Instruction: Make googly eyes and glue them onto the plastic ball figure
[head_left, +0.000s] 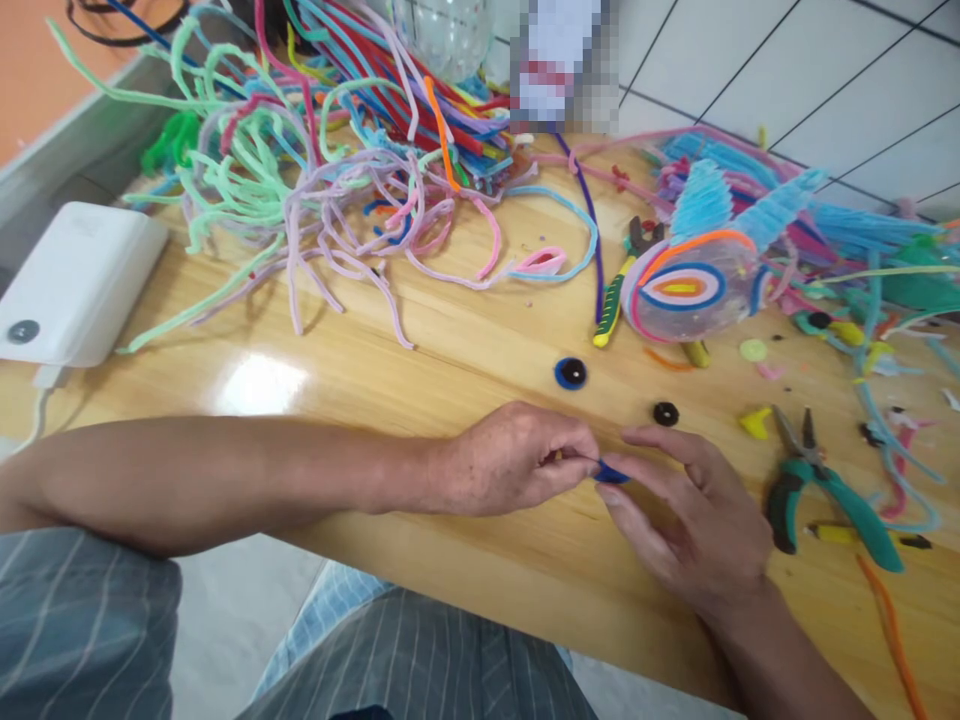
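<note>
My left hand [525,460] pinches the edge of a small dark blue pipe cleaner piece [613,473] low over the table's front part. The thumb and index finger of my right hand [694,515] close on the same piece from the other side, while its other fingers are bent and lifted. Fingers cover much of the piece, so its full shape is hidden. Just beyond my hands lie a blue disc with a black centre [571,373] and a small black coil [665,413].
Teal-handled pliers [806,480] lie open at right. Farther back are green-yellow cutters [619,290] and a clear round body with blue fins [697,290]. Tangled pipe cleaners [330,210] cover the back left, near a white power bank [79,285] with a cable.
</note>
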